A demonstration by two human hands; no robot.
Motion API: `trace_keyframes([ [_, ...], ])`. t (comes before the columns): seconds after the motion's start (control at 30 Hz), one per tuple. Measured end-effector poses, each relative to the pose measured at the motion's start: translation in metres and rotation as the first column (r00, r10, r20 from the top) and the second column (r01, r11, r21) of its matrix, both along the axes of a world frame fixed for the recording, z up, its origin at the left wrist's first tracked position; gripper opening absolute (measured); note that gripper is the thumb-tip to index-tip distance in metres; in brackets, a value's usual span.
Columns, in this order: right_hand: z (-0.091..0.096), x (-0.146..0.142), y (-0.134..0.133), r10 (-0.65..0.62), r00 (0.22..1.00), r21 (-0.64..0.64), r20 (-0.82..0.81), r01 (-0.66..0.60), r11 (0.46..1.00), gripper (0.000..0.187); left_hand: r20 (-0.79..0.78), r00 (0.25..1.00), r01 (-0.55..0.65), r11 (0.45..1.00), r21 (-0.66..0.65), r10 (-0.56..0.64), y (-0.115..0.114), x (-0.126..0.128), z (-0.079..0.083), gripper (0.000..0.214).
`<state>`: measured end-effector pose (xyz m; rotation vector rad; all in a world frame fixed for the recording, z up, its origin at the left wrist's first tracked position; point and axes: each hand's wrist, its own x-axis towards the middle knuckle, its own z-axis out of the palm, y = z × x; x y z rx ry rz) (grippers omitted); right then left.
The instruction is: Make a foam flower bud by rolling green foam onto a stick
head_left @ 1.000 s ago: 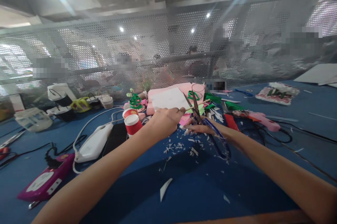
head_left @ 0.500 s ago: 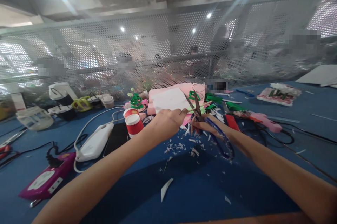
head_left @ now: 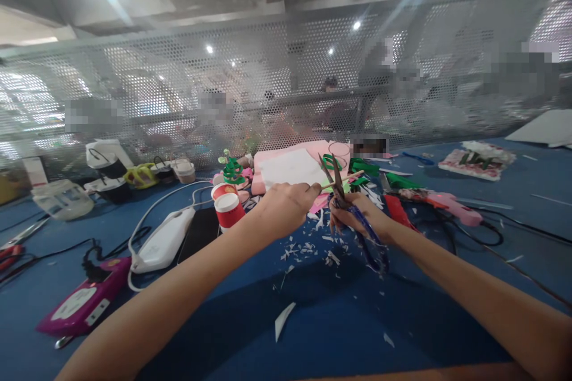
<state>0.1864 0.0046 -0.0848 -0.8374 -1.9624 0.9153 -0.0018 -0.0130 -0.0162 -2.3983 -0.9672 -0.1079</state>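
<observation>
My left hand (head_left: 288, 208) is closed with its fingertips pinching a thin pale stick (head_left: 353, 178), which points to the right. My right hand (head_left: 360, 214) grips a pair of scissors (head_left: 370, 235) with blue handles and dark metal blades. The blades point up and away from me, a little apart, and the stick crosses them; whether they touch it I cannot tell. Beyond my hands lie a white sheet (head_left: 290, 167) and pink paper (head_left: 263, 160). White paper scraps (head_left: 304, 248) are scattered below, on the blue tabletop (head_left: 232, 315).
Left of my hands stand red-and-white paper cups (head_left: 230, 211), beside a black phone (head_left: 199, 232), a white power bank (head_left: 165, 244) and a purple power strip (head_left: 84, 300). A pink glue gun (head_left: 456, 205) with a cable lies right. A perforated metal screen (head_left: 277, 77) rises behind.
The scissors have turned slightly in my right hand, and their handles have swung a little to the left. The blades look somewhat closer together. My left hand keeps hold of the stick.
</observation>
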Motion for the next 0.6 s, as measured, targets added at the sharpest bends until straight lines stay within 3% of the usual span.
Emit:
trace_keyframes([
  [0.33, -0.0025, 0.0001, 0.0028, -0.040, 0.999, 0.023, 0.009, 0.039, 0.999, 0.019, 0.069, 0.996, 0.069, 0.995, -0.072, -0.064, 0.0084, -0.0027, -0.0015, 0.035],
  [0.6, -0.0088, 0.0010, 0.0073, -0.143, 0.983, 0.068, 0.119, 0.136, 0.988, 0.026, 0.061, 0.998, 0.040, 0.994, -0.101, -0.034, 0.0093, -0.0027, 0.0000, 0.038],
])
